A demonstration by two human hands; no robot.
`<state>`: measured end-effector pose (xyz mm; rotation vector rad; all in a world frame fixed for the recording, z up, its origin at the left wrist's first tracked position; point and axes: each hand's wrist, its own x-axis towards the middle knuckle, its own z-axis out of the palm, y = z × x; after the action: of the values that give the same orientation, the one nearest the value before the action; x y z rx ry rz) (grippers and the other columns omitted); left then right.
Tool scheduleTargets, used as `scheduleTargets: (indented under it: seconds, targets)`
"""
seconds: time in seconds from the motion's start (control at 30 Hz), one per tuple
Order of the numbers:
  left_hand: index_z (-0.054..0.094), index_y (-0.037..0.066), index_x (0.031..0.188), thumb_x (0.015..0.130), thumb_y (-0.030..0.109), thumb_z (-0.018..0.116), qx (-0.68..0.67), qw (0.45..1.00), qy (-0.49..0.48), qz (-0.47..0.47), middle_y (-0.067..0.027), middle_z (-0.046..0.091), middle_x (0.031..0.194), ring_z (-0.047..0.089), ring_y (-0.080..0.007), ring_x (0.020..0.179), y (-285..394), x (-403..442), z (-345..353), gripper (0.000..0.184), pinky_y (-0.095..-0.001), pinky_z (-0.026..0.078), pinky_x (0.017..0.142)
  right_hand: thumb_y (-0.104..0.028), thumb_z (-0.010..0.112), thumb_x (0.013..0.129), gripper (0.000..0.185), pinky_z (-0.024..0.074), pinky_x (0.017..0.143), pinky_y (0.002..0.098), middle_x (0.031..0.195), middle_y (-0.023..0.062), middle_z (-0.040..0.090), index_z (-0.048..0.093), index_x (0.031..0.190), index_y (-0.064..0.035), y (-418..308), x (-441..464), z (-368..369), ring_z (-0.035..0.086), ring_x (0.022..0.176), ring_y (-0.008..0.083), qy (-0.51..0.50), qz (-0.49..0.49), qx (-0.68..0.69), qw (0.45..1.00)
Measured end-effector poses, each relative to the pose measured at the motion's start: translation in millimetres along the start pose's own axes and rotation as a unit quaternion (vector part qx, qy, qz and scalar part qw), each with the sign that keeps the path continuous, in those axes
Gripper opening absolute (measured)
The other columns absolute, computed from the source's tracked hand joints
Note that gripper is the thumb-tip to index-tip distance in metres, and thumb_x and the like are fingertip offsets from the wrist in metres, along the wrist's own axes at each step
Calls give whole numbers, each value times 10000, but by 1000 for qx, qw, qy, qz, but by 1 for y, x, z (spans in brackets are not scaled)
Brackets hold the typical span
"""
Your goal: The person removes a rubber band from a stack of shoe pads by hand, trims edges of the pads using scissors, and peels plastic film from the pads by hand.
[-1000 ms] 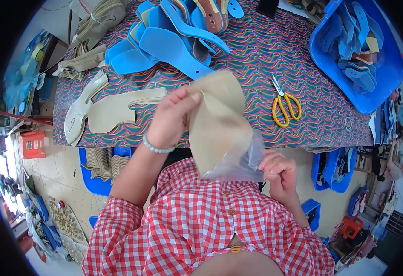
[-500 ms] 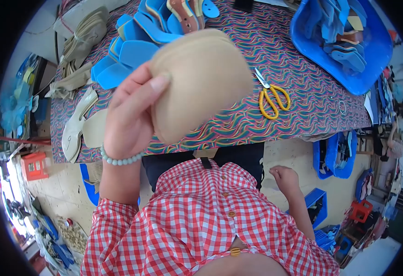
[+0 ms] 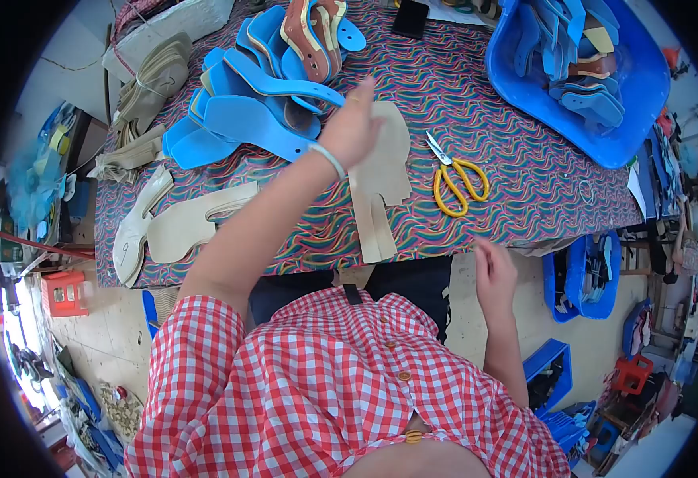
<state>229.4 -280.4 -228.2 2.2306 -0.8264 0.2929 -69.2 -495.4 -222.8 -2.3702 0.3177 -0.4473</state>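
Note:
Stretched over the table, my left hand [image 3: 352, 127] has its fingers apart and holds nothing visible. It hovers by the upper left edge of a beige cut-out stack [image 3: 377, 171], near a blue insole [image 3: 257, 127] in a large pile. My right hand [image 3: 496, 271] is in front of the table's edge, empty, with fingers loosely extended. Yellow-handled scissors [image 3: 454, 179] lie right of the beige stack, blades slightly apart. On the left lie another beige cut-out [image 3: 180, 231] and a pale piece marked with a number [image 3: 130, 247].
A blue basin [image 3: 644, 103] of insoles stands at the right rear. Tied beige bundles [image 3: 154, 84] lie at the left rear, and a black phone [image 3: 410, 18] at the back. Blue bins [image 3: 592, 275] and a red stool [image 3: 64, 293] stand beyond the table.
The beige stack has gone from my left hand to the table, left of the scissors. My left hand has moved right and up. My right hand let go of the clear plastic and has risen slightly.

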Motion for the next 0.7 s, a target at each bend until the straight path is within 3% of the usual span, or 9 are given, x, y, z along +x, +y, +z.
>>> scheduleTargets:
  seconds: [0.03,0.1,0.2,0.27,0.4,0.5,0.53,0.63,0.7]
  targets:
    - [355,-49,1430,902,97,631,41,996,26,74,-292,486,1379,494,-398,1293,14,-12,5,614,-414,419,1077,-84,661,900,283,480,728,403,990,117,651,653,1180,-44,-2,17,6,609,814,277,11,-35,-28,999]
    - [367,1,1449,851,61,666,-36,995,9,87,-287,433,1425,420,-436,1334,45,-38,-1,671,-443,373,1109,-130,669,900,353,478,851,416,1111,140,648,621,1239,-43,-7,50,21,617,986,315,31,-113,-77,990]
    - [429,36,1422,839,42,672,-50,996,10,78,-242,470,1400,465,-406,1299,59,-93,-40,631,-450,395,1089,-207,676,893,449,398,1038,452,1271,186,595,580,1292,-24,-3,88,58,519,1218,393,-12,-256,-178,950]
    - [488,38,1379,836,32,675,-35,997,40,56,-216,520,1354,509,-385,1257,63,-119,-92,574,-448,414,1066,-264,675,886,507,337,1112,497,1328,222,563,564,1298,10,15,97,66,466,1287,439,-34,-228,-187,955]
    - [635,61,1208,850,-8,647,99,969,196,-110,-154,663,1156,623,-310,1105,-43,-191,-189,365,-399,482,956,-251,605,957,513,316,1120,521,1380,245,524,501,1362,46,57,105,44,440,1319,442,1,-183,-254,950]
    - [663,34,1144,884,115,648,186,888,256,-332,-147,699,1048,663,-309,998,-165,-293,-286,273,-394,505,914,-262,538,1004,502,304,1134,507,1419,236,495,471,1400,39,75,99,39,410,1352,434,46,-163,-253,953]
    - [664,27,1148,856,162,683,296,866,213,-342,-159,684,1105,638,-331,1044,-172,-317,-310,322,-417,485,951,-267,524,1012,503,299,1139,504,1428,231,487,464,1408,36,77,99,44,406,1358,425,42,-161,-266,950]
    - [609,96,1303,846,255,722,267,879,29,-395,-169,524,1417,523,-364,1267,-179,-361,-341,497,-420,424,1067,-282,488,1029,505,287,1152,496,1454,218,464,447,1429,24,69,97,44,394,1373,400,30,-146,-299,942]
    - [574,126,1352,874,293,704,297,861,33,-412,-157,479,1464,456,-350,1339,-199,-368,-344,522,-412,397,1096,-290,473,1035,506,280,1159,493,1468,210,451,441,1437,15,72,98,45,390,1380,385,18,-135,-299,945]
